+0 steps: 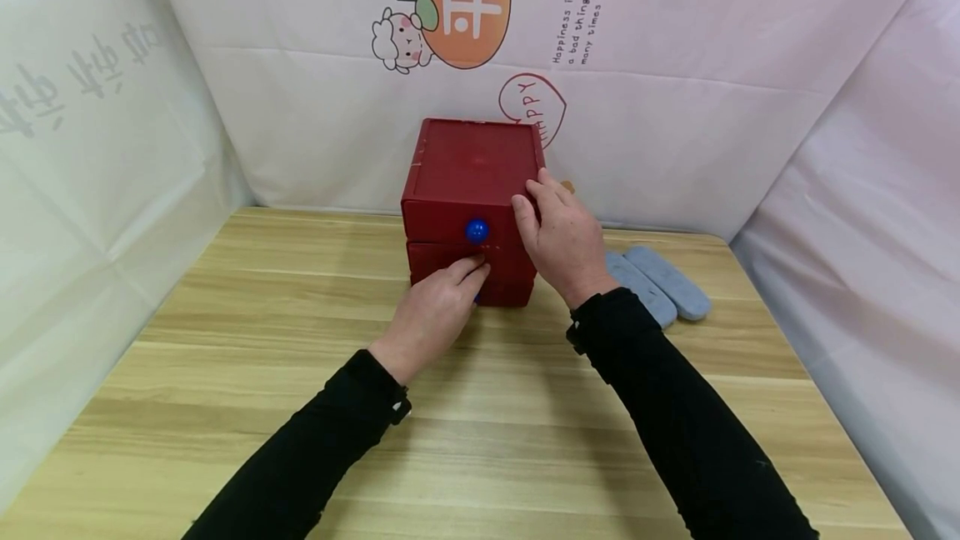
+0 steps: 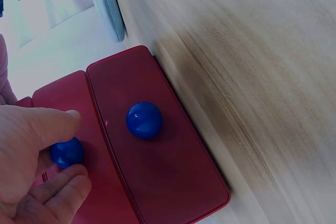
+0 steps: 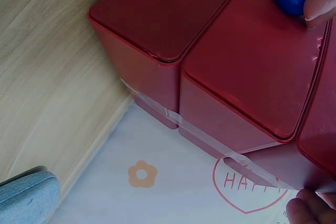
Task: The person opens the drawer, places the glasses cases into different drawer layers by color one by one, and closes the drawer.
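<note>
A dark red box of stacked drawers (image 1: pixel 480 158) stands on the table, with a round blue knob on each drawer front. My left hand (image 1: pixel 435 312) pinches the middle drawer's blue knob (image 2: pixel 67 153) between thumb and fingers, a grip that shows best in the left wrist view. Above it in the head view is the top drawer's knob (image 1: pixel 477 230); the bottom drawer's knob (image 2: pixel 144 120) shows free of the hand. My right hand (image 1: pixel 566 244) rests against the box's upper right edge, thumb near the front corner and fingers along the side.
Two long, rounded grey-blue pieces (image 1: pixel 667 282) lie side by side right of the box. Clear tape (image 3: pixel 202 136) runs along the box's side. A printed white cloth (image 1: pixel 315 132) hangs behind, and more cloth borders the wooden table (image 1: pixel 480 440) left and right.
</note>
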A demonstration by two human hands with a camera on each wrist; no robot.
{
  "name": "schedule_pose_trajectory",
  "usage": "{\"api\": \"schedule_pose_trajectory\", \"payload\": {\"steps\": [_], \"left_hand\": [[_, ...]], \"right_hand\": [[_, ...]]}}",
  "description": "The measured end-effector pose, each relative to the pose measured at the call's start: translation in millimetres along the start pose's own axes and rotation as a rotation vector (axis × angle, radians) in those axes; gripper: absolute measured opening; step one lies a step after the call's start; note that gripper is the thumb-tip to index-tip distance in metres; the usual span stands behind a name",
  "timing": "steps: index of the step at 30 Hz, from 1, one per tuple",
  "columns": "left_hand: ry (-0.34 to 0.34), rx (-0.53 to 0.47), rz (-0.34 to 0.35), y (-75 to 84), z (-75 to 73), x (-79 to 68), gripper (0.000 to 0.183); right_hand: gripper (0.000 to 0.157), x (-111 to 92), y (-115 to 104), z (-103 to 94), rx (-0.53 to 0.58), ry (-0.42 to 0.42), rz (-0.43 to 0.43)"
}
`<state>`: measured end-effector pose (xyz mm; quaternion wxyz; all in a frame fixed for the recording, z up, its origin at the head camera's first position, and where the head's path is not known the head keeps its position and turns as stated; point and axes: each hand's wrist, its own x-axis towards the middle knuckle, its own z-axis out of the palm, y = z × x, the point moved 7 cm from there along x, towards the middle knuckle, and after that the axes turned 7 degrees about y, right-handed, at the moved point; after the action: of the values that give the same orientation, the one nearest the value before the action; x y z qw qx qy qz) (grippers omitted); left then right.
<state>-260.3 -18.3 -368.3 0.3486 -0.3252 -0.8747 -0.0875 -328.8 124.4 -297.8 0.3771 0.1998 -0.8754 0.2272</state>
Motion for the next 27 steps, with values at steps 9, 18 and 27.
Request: {"api": "schedule_pose_trajectory", "payload": {"steps": [9,18,27], "left_hand": [[-0.001,-0.004,-0.002,-0.9,-0.3,-0.6,0.043],[-0.002,-0.013,-0.002,-1.0,0.3,-1.7,0.045],[0.015,0.002,0.005,-1.1,-1.2,-4.0,0.043]], "right_hand": [[0.064,0.8,0.1,-0.1,0.006,-0.009,0.002],[0.064,1.0,-0.2,-0.1,0.000,-0.017,0.008],[0.064,0.6,-0.7,-0.2,-0.005,-0.019,0.010]]}}
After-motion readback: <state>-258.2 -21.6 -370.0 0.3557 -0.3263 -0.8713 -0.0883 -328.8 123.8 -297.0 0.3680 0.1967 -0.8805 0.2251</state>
